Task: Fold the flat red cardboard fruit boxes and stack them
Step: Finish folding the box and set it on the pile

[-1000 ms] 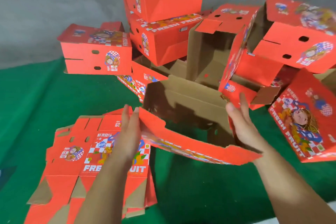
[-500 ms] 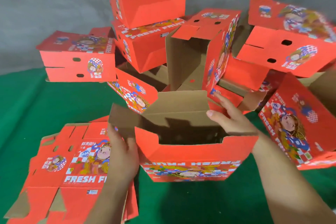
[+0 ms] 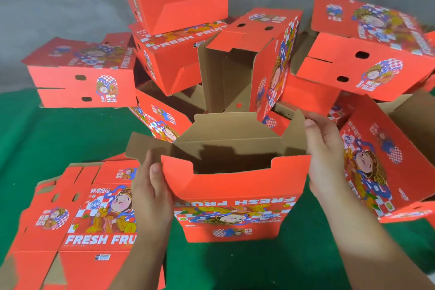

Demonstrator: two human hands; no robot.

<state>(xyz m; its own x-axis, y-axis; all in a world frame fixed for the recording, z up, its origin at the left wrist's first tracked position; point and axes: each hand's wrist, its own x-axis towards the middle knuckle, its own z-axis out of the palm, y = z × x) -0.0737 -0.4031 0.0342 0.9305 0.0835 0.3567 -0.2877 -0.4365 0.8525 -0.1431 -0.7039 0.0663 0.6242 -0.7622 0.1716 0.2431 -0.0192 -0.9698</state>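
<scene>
An opened-up red fruit box (image 3: pixel 233 198) stands in front of me, upside down, its brown flaps sticking up. My left hand (image 3: pixel 150 190) grips the box's left side, thumb on the red front panel. Along the right side lies my right hand (image 3: pixel 324 153), fingers on the brown right flap. A stack of flat red boxes (image 3: pixel 77 226) lies on the green cloth at lower left, partly hidden by my left forearm. Folded red boxes are piled behind: one at the left (image 3: pixel 80 75), a tall stack in the middle (image 3: pixel 179 0), one at upper right (image 3: pixel 367 54).
A green cloth (image 3: pixel 47 139) covers the work surface. An open box lying on its side (image 3: pixel 237 70) sits just behind the held one. Another folded box (image 3: pixel 386 162) leans at the right, close to my right hand. A grey wall (image 3: pixel 58 0) rises behind the pile.
The box has been turned from a tilted open tube to standing with its printed face toward me. Both hands shifted onto its sides, and the right flap has come up.
</scene>
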